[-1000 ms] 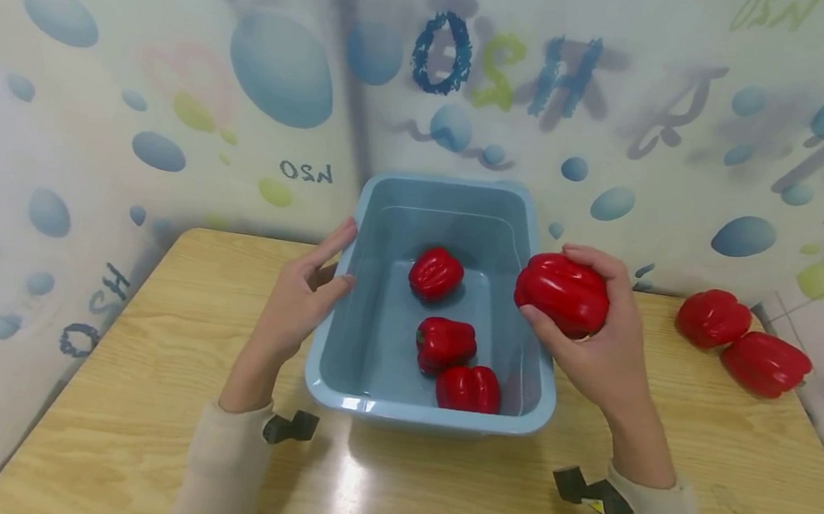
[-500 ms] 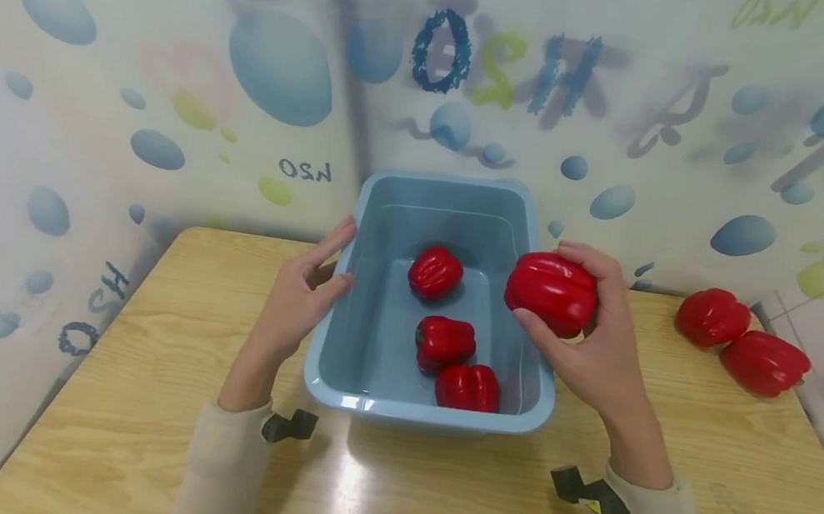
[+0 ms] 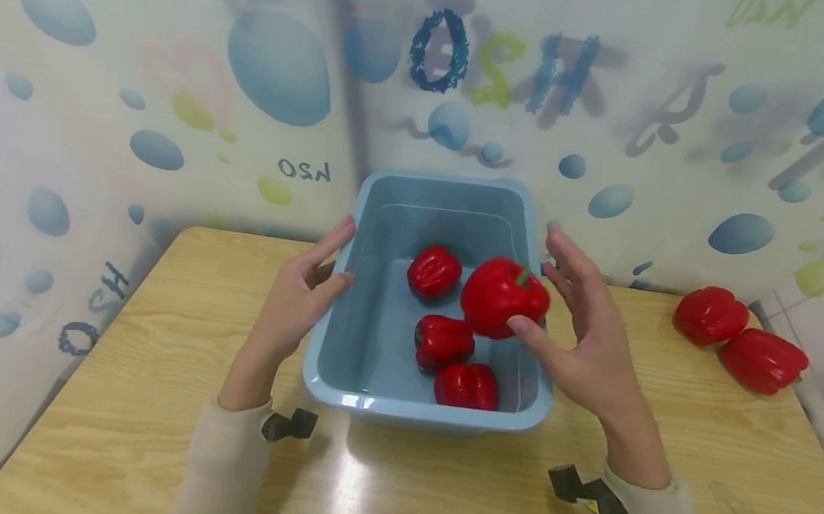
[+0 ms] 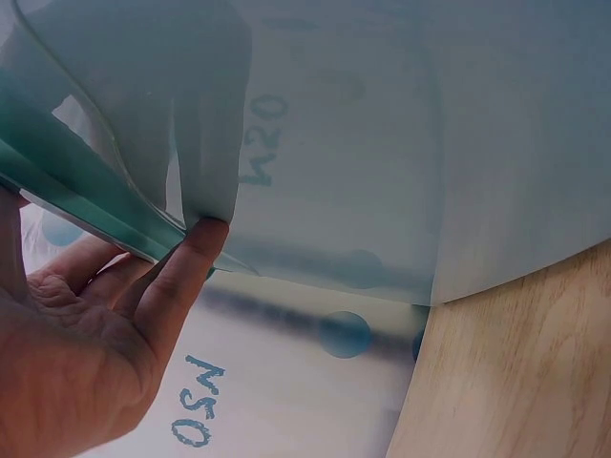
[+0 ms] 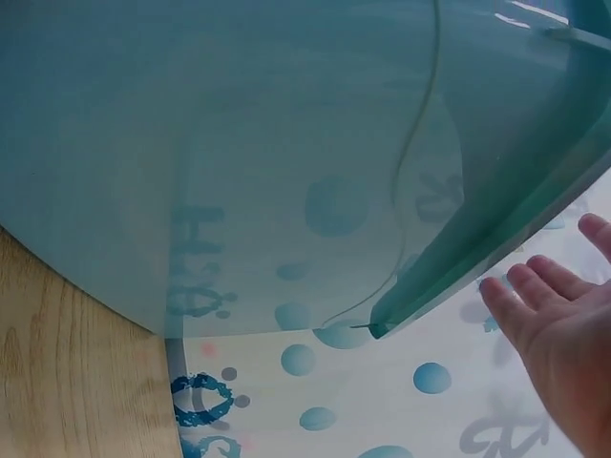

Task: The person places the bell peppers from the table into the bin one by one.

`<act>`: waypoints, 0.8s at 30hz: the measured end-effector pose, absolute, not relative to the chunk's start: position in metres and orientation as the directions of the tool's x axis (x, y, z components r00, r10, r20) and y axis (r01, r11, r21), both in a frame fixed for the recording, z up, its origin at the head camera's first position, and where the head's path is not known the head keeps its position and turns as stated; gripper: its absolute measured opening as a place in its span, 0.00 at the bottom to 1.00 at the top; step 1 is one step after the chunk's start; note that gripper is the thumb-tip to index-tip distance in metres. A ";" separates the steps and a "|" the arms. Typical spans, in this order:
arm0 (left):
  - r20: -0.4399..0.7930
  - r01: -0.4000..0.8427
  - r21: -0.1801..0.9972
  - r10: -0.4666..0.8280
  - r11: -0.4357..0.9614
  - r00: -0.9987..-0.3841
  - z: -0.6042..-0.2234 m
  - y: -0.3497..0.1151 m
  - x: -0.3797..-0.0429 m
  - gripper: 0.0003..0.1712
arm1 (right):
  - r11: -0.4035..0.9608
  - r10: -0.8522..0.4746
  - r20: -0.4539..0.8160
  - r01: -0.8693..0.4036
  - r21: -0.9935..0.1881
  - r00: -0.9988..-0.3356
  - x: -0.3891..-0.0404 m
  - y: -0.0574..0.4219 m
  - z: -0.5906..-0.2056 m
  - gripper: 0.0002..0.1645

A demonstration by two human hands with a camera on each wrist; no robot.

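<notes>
With straight fingers the left hand (image 3: pixel 300 291) is touching the left edge of the tub (image 3: pixel 426 412), while the right hand (image 3: pixel 591 347), spread wide, gripping nothing, is ideally giving the midair pepper (image 3: pixel 501 298) clearance inside the right edge.

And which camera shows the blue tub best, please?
The head view: it shows the blue tub from above, with most of its rim and its inside. The left wrist view has only one wall and part of the rim, gripped by the left hand; the right wrist view, just a wall and some rim.
</notes>
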State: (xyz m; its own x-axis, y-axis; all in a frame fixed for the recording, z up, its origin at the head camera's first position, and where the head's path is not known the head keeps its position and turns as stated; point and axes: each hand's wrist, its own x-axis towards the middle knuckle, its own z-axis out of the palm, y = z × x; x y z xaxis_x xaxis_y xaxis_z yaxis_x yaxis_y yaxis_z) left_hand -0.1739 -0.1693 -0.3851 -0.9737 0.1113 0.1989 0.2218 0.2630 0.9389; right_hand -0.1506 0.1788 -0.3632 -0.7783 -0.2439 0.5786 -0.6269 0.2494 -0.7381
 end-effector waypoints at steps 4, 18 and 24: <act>0.203 0.227 0.937 0.114 0.265 -0.972 -0.385 -0.170 -0.174 0.37 | 0.245 -0.225 0.582 -0.623 -0.743 -0.782 -0.150 0.180 -0.364 0.56; 0.207 0.229 0.936 0.111 0.266 -0.972 -0.387 -0.169 -0.175 0.37 | 0.304 -0.109 0.563 -0.567 -0.766 -0.819 -0.149 0.198 -0.380 0.38; 0.213 0.237 0.937 0.116 0.258 -0.970 -0.386 -0.168 -0.175 0.37 | 0.371 -0.020 0.498 -0.469 -0.802 -0.867 -0.140 0.221 -0.392 0.33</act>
State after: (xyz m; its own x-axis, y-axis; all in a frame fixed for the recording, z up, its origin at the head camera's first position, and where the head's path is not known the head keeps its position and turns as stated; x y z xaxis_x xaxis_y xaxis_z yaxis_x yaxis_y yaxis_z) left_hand -0.1750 -0.1681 -0.3860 -0.9701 0.1158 0.2132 0.2366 0.2575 0.9369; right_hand -0.1402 0.2211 -0.3917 -0.8672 -0.0203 0.4976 -0.4687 0.3709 -0.8017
